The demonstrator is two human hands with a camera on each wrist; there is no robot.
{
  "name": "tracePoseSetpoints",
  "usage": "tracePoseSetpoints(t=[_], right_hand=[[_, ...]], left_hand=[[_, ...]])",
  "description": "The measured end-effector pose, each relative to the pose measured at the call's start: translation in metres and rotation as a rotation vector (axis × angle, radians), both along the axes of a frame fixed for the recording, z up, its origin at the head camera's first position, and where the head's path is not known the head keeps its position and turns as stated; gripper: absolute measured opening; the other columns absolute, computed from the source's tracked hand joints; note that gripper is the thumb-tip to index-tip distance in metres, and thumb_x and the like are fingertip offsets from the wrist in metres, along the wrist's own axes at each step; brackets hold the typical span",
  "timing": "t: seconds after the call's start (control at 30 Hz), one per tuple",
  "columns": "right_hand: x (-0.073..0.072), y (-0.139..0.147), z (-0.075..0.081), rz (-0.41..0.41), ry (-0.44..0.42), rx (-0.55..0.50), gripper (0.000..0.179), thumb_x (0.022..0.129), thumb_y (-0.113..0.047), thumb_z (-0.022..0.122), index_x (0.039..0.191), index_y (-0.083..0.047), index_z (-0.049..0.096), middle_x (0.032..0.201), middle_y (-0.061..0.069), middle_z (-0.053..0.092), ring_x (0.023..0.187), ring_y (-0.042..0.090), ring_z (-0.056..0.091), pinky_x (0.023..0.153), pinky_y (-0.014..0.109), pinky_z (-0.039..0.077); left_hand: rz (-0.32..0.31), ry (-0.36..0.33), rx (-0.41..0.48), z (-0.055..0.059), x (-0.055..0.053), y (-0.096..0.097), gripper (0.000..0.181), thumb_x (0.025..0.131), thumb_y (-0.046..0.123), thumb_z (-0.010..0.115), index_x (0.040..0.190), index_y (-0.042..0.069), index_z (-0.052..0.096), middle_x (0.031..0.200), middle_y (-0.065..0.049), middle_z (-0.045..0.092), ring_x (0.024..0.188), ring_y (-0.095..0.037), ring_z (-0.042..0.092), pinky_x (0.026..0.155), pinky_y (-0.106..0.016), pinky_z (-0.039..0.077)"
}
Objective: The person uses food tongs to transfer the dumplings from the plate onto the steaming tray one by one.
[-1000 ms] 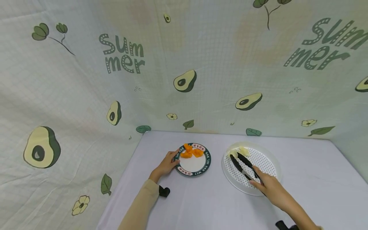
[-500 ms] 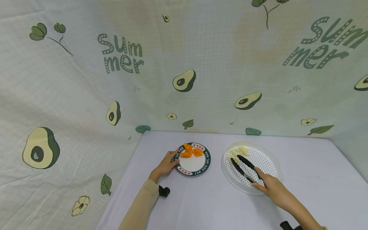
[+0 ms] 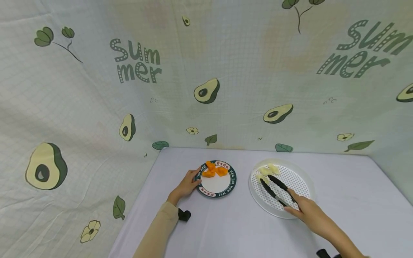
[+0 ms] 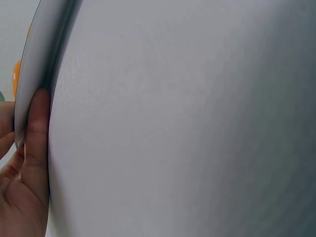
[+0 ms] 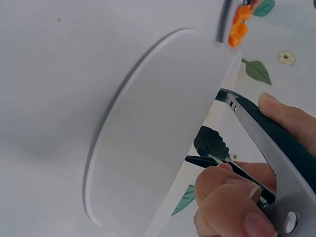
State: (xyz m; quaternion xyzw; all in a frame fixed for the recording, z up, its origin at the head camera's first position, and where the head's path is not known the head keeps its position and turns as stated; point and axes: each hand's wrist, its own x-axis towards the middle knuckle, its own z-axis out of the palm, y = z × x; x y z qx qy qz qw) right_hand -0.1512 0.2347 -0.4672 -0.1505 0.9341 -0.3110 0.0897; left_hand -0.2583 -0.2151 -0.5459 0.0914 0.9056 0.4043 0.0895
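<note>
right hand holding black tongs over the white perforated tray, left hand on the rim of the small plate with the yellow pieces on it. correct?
Not quite: the pieces on the small plate are orange, as the head view shows. The pale yellow pieces lie in the white perforated tray. The rest holds: the right hand holds the black tongs over that tray, and the left hand rests on the plate's rim.

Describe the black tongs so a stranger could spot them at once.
On the white table stand two round dishes; look in the right one, the perforated white tray. The black tongs lie across it, gripped by the right hand, tips beside pale yellow food pieces.
</note>
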Motion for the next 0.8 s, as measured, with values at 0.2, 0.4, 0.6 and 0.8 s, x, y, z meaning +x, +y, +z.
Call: tracePoseSetpoints(t=[0.2,0.4,0.6,0.8], right_hand=[[0.0,-0.001,0.003,-0.002,0.114,-0.002,0.071,0.096,-0.024,0.067,0.141,0.021,0.035,0.069,0.0,0.042,0.06,0.008,0.036,0.052,0.027,0.037],[-0.001,-0.007,0.01,-0.008,0.168,-0.049,0.069,0.096,-0.022,0.067,0.143,0.018,0.036,0.067,-0.002,0.04,0.057,0.006,0.033,0.05,0.026,0.035],[-0.007,-0.018,0.017,0.004,0.148,-0.093,0.072,0.097,-0.026,0.066,0.146,0.015,0.034,0.068,-0.001,0.041,0.059,0.007,0.034,0.051,0.026,0.035],[-0.015,-0.032,0.02,0.058,0.167,-0.105,0.071,0.097,-0.025,0.066,0.145,0.016,0.034,0.067,-0.001,0.041,0.058,0.007,0.033,0.05,0.026,0.034]], left_hand=[[0.001,-0.001,0.005,-0.001,0.001,0.0,0.059,0.103,0.022,0.056,0.157,0.012,0.032,0.137,-0.018,0.041,0.096,-0.023,0.045,0.082,-0.039,0.037],[-0.002,-0.003,0.01,0.0,0.001,0.0,0.059,0.103,0.022,0.056,0.157,0.012,0.033,0.137,-0.018,0.041,0.1,-0.025,0.045,0.085,-0.041,0.037],[0.005,-0.018,0.001,-0.001,0.001,-0.001,0.06,0.104,0.024,0.056,0.157,0.015,0.032,0.139,-0.017,0.04,0.104,-0.025,0.045,0.091,-0.042,0.038],[-0.006,-0.011,0.005,0.0,0.001,-0.002,0.059,0.104,0.023,0.056,0.157,0.013,0.032,0.139,-0.02,0.039,0.107,-0.029,0.045,0.096,-0.047,0.039]])
